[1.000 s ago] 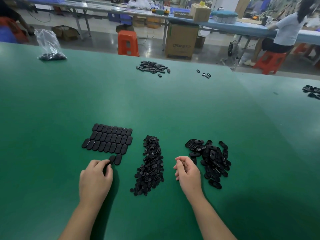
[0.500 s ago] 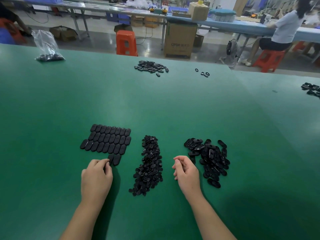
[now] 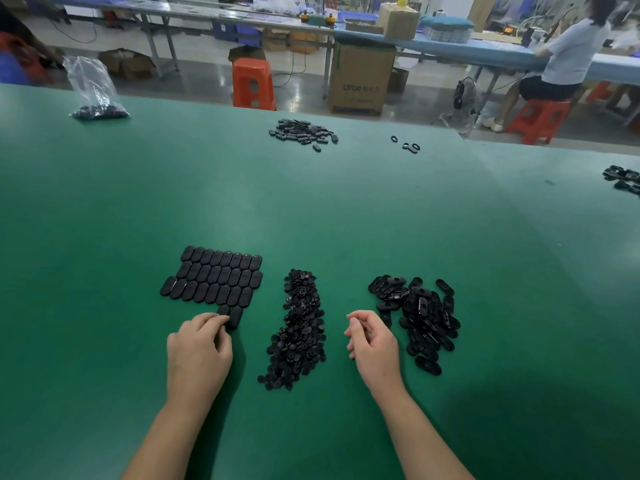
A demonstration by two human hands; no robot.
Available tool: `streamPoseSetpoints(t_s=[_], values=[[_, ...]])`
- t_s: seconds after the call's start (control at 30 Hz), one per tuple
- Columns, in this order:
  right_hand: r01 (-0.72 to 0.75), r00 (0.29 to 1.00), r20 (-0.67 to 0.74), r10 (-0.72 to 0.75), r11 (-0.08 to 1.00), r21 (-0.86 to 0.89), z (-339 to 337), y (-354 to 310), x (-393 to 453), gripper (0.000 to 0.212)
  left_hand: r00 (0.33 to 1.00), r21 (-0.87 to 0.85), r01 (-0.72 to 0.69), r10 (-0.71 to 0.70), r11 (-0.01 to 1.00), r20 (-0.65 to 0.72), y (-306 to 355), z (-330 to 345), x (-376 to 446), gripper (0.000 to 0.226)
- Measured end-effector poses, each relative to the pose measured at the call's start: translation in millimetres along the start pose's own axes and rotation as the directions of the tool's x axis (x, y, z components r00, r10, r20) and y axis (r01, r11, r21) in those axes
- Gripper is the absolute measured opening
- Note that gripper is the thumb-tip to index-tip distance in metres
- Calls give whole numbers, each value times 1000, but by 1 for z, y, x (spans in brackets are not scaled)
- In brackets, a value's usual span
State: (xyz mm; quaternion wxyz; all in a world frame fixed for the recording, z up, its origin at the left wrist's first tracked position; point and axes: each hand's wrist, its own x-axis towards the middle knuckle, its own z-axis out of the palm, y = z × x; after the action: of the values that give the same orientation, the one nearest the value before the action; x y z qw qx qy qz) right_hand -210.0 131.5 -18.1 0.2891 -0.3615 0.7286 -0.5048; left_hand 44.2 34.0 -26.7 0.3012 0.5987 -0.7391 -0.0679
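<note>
**Hands barely shift as a new row begins**

Almost nothing has moved since the earlier frame; both hands sit where they were. The left hand (image 3: 199, 344) curls its fingertips onto a black oval plastic cap (image 3: 224, 309) at its 12 o'clock. The cap's long axis runs 12 to 6, under the tiled block of black oval caps (image 3: 214, 278). The right hand (image 3: 372, 341) rests loosely curled, with nothing visible in it. A loose heap of black oval plastic frames (image 3: 422, 317) lies at its 2 o'clock. A strip of small black round parts (image 3: 299, 327) lies between the hands on the green table (image 3: 311, 202).
</note>
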Motion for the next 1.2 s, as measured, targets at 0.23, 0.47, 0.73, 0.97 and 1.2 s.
streamPoseSetpoints(t_s=[0.23,0.47,0.73,0.97,1.2], values=[[-1,1000,-2,1,1000,-5,0,-1,0,17,997,-153,-45,55,987,62,23,4,-2,21],[-1,1000,-5,1,1000,5,1,-1,0,17,976,-143,-4,35,990,215,59,28,-4,18],[43,998,44,-39,995,-93,4,0,-2,19,975,-166,26,11,986,222,56,29,-6,16],[108,994,56,-94,923,-369,-13,-9,10,14,976,-142,16,16,990,218,56,30,-4,11],[40,996,81,49,560,-828,-43,-11,26,42,975,-146,27,6,989,221,58,28,-4,10]])
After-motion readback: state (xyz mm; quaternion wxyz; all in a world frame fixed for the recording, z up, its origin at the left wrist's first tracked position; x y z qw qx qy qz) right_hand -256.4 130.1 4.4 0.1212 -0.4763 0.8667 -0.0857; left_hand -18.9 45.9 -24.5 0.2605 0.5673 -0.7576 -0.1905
